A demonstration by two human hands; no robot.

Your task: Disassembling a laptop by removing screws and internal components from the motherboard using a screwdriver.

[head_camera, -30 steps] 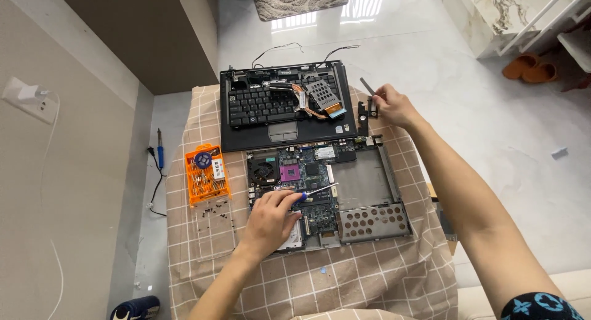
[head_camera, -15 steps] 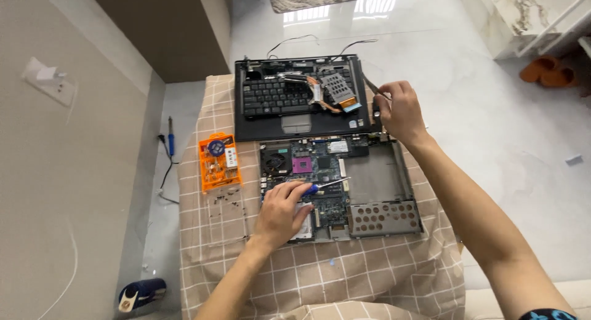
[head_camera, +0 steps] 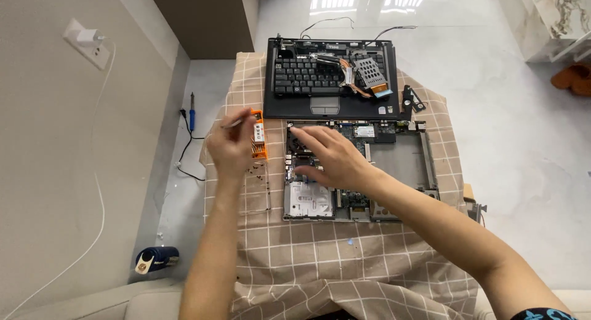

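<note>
— Soldering iron (head_camera: 191, 112) lay on the floor at the far left, didn't it, with a roll of tape (head_camera: 154, 259) nearer the person?

— It did, both well to the left of the left hand (head_camera: 231, 149). That hand was closed around a thin silver tool (head_camera: 236, 121), the tip sticking out to the upper left of the fist. I couldn't tell what kind of tool it was.

— And the orange thing?

— An orange screwdriver-bit case (head_camera: 259, 141), just to the right of that grip, partly behind the fingers. Small loose screws (head_camera: 259, 171) were scattered on the checked cloth (head_camera: 320, 258) just below the hand.

— Where was the other hand?

— The right hand (head_camera: 329, 157) was open, fingers spread and pointing left, held flat over the left part of the opened laptop base (head_camera: 400, 163). It gripped nothing. Whether the fingertips touched the circuit board (head_camera: 357, 197) under them, I couldn't say; the hand was a bit blurred.

— So the base sat between the two hands?

— No, it lay to the right of the tool grip, under the open hand and stretching on to the right. Beyond the fingers, farther from the person, lay the removed keyboard panel (head_camera: 308, 80) with a copper heat pipe (head_camera: 346, 74) and a metal drive caddy (head_camera: 370, 72) on top.
</note>
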